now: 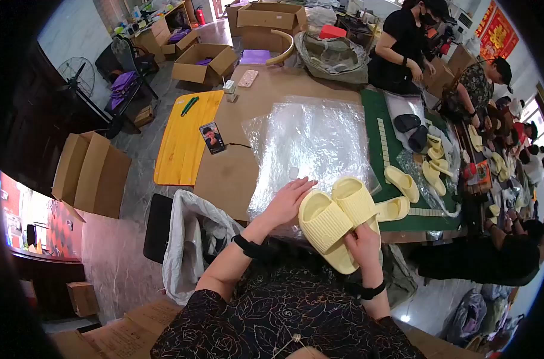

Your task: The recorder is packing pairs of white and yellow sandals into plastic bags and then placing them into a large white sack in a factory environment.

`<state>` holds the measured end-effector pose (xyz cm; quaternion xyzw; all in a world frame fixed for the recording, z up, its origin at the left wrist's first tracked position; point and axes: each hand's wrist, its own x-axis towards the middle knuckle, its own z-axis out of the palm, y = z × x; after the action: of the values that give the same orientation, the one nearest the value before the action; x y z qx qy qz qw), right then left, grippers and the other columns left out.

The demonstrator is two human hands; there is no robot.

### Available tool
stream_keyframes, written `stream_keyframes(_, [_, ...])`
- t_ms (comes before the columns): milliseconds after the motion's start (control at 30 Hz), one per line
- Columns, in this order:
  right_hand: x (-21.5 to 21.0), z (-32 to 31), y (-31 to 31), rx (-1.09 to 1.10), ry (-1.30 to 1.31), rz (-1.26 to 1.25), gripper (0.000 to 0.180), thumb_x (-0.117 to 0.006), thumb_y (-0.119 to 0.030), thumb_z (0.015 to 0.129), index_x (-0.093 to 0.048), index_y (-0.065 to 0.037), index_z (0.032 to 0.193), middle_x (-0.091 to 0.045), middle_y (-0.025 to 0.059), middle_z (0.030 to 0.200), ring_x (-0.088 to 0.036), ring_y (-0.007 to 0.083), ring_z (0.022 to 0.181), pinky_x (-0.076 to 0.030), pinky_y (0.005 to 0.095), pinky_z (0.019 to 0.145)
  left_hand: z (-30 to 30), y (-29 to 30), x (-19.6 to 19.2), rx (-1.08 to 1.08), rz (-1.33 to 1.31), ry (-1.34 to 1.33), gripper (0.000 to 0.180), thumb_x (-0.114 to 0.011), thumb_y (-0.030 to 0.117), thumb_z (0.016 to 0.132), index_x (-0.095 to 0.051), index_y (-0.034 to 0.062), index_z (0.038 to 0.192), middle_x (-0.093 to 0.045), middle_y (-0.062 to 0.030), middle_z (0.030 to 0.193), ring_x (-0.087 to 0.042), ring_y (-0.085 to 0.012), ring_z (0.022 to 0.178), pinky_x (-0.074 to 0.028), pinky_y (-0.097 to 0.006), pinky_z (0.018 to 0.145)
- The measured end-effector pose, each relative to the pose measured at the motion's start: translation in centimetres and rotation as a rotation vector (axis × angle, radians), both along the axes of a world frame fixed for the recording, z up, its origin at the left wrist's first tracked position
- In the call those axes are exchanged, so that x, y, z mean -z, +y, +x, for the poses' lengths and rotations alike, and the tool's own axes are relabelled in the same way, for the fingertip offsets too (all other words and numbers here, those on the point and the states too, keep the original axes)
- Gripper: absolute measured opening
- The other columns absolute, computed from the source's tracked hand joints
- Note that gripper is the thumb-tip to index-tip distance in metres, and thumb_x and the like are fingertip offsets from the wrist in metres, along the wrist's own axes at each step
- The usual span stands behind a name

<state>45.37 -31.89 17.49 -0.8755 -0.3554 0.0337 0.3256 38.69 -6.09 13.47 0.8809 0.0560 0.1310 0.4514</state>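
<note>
A pair of pale yellow slide slippers (327, 226) with ribbed straps is in my right hand (364, 246), held side by side over the table's front edge. The right fingers are closed on them, partly hidden by the slippers. My left hand (290, 202) rests with its fingers stretched out on a stack of clear plastic bags (314, 137), close to the left slipper's toe. It grips nothing that I can see. Right of the held pair, more yellow slippers (402, 183) lie on the green cutting mat (374, 137).
A phone (212, 138) and a yellow board (188, 140) lie left of the bags. White sacking (191, 239) hangs open below the table's front left. Cardboard boxes (205, 64) stand beyond the table. Co-workers (397, 48) are at the far right.
</note>
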Motion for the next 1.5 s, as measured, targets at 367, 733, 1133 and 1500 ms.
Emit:
stream_keyframes(367, [-0.2, 0.0, 2.2, -0.068, -0.079, -0.146, 0.030, -0.064, -0.028, 0.083, -0.057, -0.002, 0.069, -0.058, 0.0165, 0.068, -0.059, 0.0362, 0.061, -0.046, 0.0464, 0.056, -1.4, -0.7, -2.4, 0.052, 0.429, -0.026, 0.041, -0.045, 0.027, 0.097, -0.051, 0.0172, 0.136, -0.042, -0.0114, 0.146, -0.030, -0.0338, 0.139, -0.021, -0.050, 0.114])
stream_keyframes(733, [4.3, 2.5, 9.1, -0.199, -0.118, 0.167, 0.020, -0.058, -0.019, 0.088, -0.063, -0.003, 0.100, -0.065, 0.0159, 0.095, -0.063, 0.0333, 0.087, -0.050, 0.0410, 0.073, -3.2, -4.4, -6.5, 0.310, 0.308, -0.156, 0.042, -0.041, 0.024, 0.097, -0.049, 0.0144, 0.137, -0.037, -0.0074, 0.150, -0.023, -0.0314, 0.143, -0.013, -0.052, 0.117])
stream_keyframes(1133, [3.1, 4.0, 14.2, -0.060, 0.188, 0.194, 0.044, -0.064, -0.023, 0.089, -0.053, 0.007, 0.119, -0.064, 0.0231, 0.102, -0.061, 0.0355, 0.098, -0.047, 0.0424, 0.085, -6.5, 0.9, -7.8, 0.184, 0.288, -0.042, 0.036, -0.054, 0.027, 0.091, -0.061, 0.0141, 0.124, -0.056, -0.0079, 0.133, -0.045, -0.0326, 0.129, -0.027, -0.050, 0.112])
stream_keyframes(1500, [-5.1, 4.5, 2.6, -0.266, 0.669, 0.426, 0.018, -0.056, -0.003, 0.091, -0.065, 0.002, 0.106, -0.069, 0.0071, 0.095, -0.061, 0.0110, 0.086, -0.048, 0.0232, 0.075, -1.7, 1.6, -4.7, -0.318, 0.088, 0.162, 0.048, -0.060, 0.041, 0.088, -0.061, 0.0030, 0.118, -0.065, -0.0157, 0.110, -0.065, -0.0312, 0.091, -0.051, -0.039, 0.081])
